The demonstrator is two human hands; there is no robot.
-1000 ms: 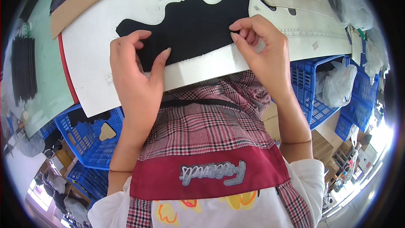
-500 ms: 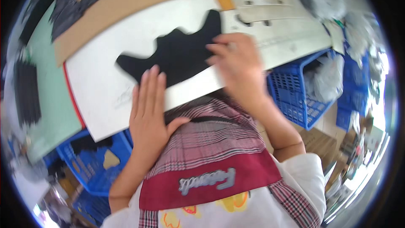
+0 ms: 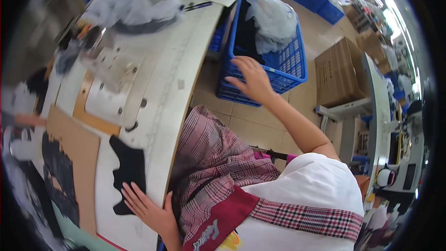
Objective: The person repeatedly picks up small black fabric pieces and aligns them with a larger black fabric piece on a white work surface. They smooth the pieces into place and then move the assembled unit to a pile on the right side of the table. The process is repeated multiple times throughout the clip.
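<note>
A black cut fabric piece (image 3: 130, 167) with a notched, curved outline lies flat on the white worktable (image 3: 160, 125). My left hand (image 3: 151, 211) rests over its near end, fingers stretched out and spread, with the thumb toward the table edge. Off to the right, my right hand (image 3: 253, 79) is held out over the near rim of a blue plastic crate (image 3: 302, 60). Its fingers are extended, thumb apart, and nothing shows in it. Inside the crate are black fabric (image 3: 245, 35) and a crumpled whitish plastic bag (image 3: 275, 21).
A tan board (image 3: 86, 158) with dark fabric pieces (image 3: 60, 179) lies left of the black piece. Beyond are a metal machine plate (image 3: 111, 97), a stuffed clear bag (image 3: 139, 2) and a pen (image 3: 198, 6). A cardboard box (image 3: 339, 72) stands right of the crate.
The view has swung to the right. My right hand has left the black fabric piece and moved out to the crate. My left hand stays by the fabric, its fingers now spread on it.
</note>
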